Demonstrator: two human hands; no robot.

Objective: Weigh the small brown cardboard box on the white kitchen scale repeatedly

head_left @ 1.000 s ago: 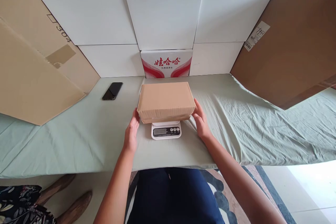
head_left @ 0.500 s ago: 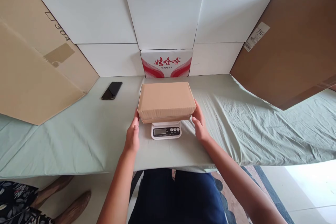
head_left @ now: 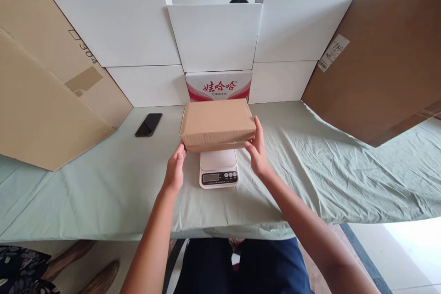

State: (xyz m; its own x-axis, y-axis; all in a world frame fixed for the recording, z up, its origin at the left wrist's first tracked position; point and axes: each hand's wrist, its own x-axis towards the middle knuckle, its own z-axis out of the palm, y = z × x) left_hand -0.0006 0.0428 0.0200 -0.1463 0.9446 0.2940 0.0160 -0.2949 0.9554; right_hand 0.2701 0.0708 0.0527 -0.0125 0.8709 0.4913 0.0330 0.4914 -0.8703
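Note:
A closed brown cardboard box (head_left: 217,121) is held between my two hands, raised above a white digital kitchen scale (head_left: 219,161). My left hand (head_left: 175,167) grips the box's lower left side, its fingertips partly hidden beneath. On the opposite side, my right hand (head_left: 257,150) has its fingers along the right edge and its thumb near the front lower corner. The scale's platform shows below the box, with its rear part hidden. No reading can be made out on the small grey display (head_left: 211,177).
A black phone (head_left: 149,124) lies left on the green cloth (head_left: 113,193). White boxes (head_left: 217,36) and a red-and-white carton (head_left: 219,86) line the back. Large cardboard pieces stand at left (head_left: 41,87) and right (head_left: 379,69). Another person's feet (head_left: 101,278) show at lower left.
Both hands have lifted the cardboard box up off the scale and slightly away from me, uncovering more of the platform. The whole view has shifted a little.

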